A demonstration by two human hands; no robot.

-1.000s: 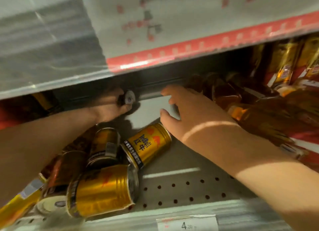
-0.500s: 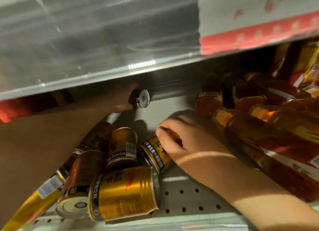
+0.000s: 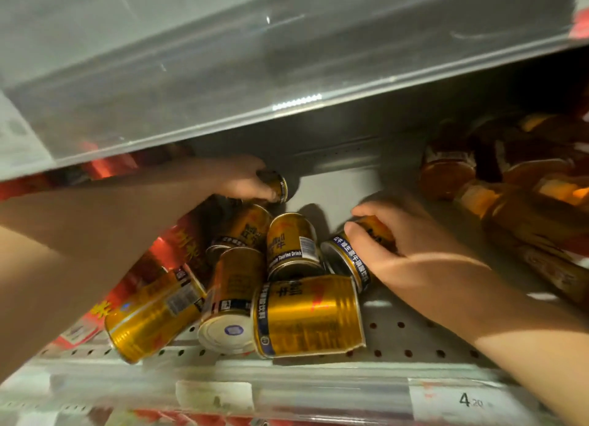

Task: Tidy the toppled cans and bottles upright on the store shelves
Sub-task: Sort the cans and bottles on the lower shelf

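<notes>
Several gold energy-drink cans lie toppled in a heap on the perforated grey shelf [image 3: 414,336]. My left hand [image 3: 242,183] reaches to the back of the shelf and grips a gold can [image 3: 279,186] lying on its side. My right hand [image 3: 411,244] wraps its fingers round another toppled gold can [image 3: 350,260] right of the pile. In front lie a large gold can [image 3: 309,314], one showing its white base [image 3: 228,307], and one at the left [image 3: 153,314]. Two more cans [image 3: 291,244] sit behind them.
Amber bottles [image 3: 510,209] lie toppled at the right of the shelf. Red packages [image 3: 178,250] lean at the left behind the cans. The shelf above [image 3: 255,59] hangs low over my hands. A price strip with a tag [image 3: 468,400] runs along the front edge.
My right hand came down from the back of the shelf onto the toppled can and closed round it. My left hand turned its can at the back so its side shows.
</notes>
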